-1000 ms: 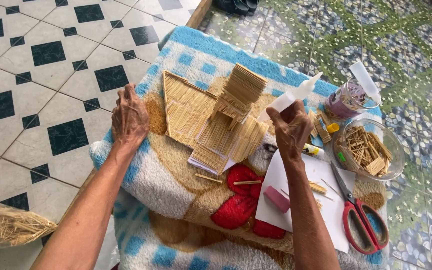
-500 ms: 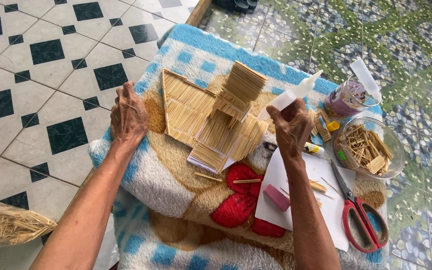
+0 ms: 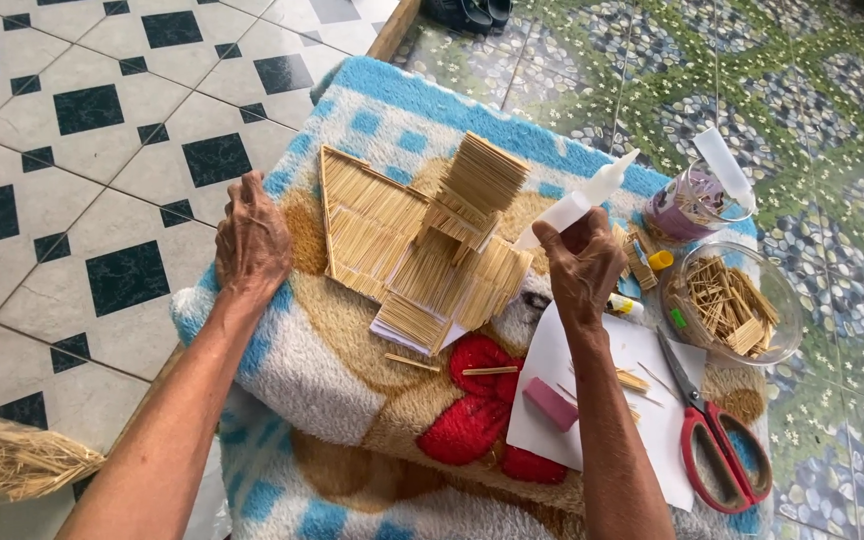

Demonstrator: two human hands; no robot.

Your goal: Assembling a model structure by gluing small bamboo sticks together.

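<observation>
At the far left a loose bundle of straw (image 3: 12, 462) lies on the tiled floor (image 3: 72, 170), well apart from the work. Next comes the left hand (image 3: 250, 240), laid flat and palm-down with its fingers spread on the fluffy blanket (image 3: 302, 370), gripping nothing and resting just beside the left edge of the stick house (image 3: 422, 245). That little house, built from thin pale sticks glued side by side, sits in the middle of the blanket with a flat panel to its left and a raised roof block on top; it looks very light and quite brittle, so it would best be lifted from under its base or by the flat panel's edges, not by the roof. A few loose sticks (image 3: 489, 371) lie on the blanket in front of it. The right hand (image 3: 584, 265) is closed round a white glue bottle (image 3: 577, 203), nozzle pointing up and away, just right of the house. Further right are a sheet of paper (image 3: 642, 400), a pink eraser (image 3: 550, 404), red scissors (image 3: 722, 455) and a clear bowl (image 3: 787, 320) of stick offcuts.
</observation>
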